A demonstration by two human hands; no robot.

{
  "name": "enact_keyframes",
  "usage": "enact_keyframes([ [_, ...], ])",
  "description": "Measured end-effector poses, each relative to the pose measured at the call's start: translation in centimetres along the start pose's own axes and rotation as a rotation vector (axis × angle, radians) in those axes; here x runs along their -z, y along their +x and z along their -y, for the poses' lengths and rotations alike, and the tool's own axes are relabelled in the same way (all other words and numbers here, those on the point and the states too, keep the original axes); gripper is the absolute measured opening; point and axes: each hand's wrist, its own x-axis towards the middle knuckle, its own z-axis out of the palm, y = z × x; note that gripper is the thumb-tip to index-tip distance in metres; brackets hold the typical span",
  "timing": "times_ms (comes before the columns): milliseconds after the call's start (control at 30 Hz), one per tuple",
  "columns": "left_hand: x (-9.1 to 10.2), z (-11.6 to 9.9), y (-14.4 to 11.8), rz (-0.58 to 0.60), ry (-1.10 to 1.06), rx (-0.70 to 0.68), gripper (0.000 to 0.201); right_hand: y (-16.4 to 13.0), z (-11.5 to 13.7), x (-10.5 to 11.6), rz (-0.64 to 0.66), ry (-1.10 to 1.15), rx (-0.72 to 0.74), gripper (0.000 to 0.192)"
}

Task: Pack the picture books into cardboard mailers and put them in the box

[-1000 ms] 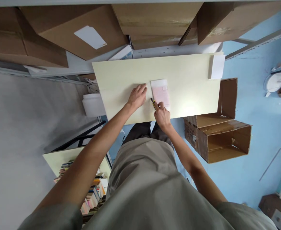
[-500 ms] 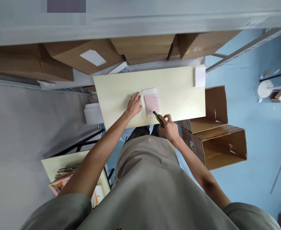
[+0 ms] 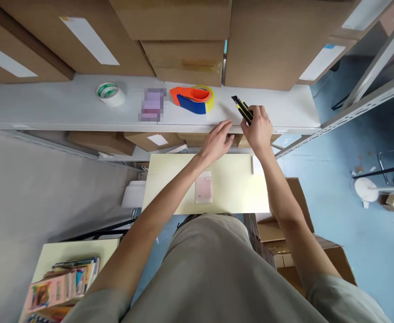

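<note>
While my right hand (image 3: 257, 128) is raised over the white shelf (image 3: 49, 112), its fingers are closed around a black-and-yellow utility knife (image 3: 242, 109), the tool's far end pointing up and away toward the stacked cardboard boxes (image 3: 260, 40). My left hand (image 3: 217, 143) hangs just beside it, fingers spread and slack, gripping nothing, its tips near the shelf's front edge. Left of the knife on the same shelf sit an orange-and-blue tape dispenser (image 3: 192, 98) and, farther along, a roll of tape (image 3: 109, 93). Below, on the pale yellow table (image 3: 237, 188), lies a pink-and-white packet (image 3: 204, 189), well apart from both hands, with a small white piece (image 3: 255, 165) at the table's far right corner. An open cardboard carton (image 3: 300, 251) stands on the blue floor to my right; a stack of books (image 3: 62, 282) rests on a lower surface to my left.

I cannot tell whether the blade is out. If it is, the risk as I judge it lies in how close my empty left hand rides to the tool: a careless turn of the wrist could bring the edge across those fingers. Held only by the rear of its body, the knife could also slip, dropping past the shelf lip onto the table or my legs.
</note>
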Motion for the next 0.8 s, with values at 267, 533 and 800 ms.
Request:
enact_keyframes([
  [267, 1.4, -4.1, 1.8, -0.089, 0.024, -0.003, 0.045, 6.8, -3.0, -4.5, 0.144, 0.066, 0.028, 0.033],
  [533, -6.2, 4.4, -16.3, 0.306, 0.126, 0.673, 0.046, -2.3, -3.0, -4.6, -0.069, 0.358, 0.162, 0.035],
  [800, -11.8, 7.3, -27.3, 0.569, 0.153, 1.132, 0.048, -24.2, 0.0, -15.6, 0.825, 0.717, -0.169, 0.026],
])
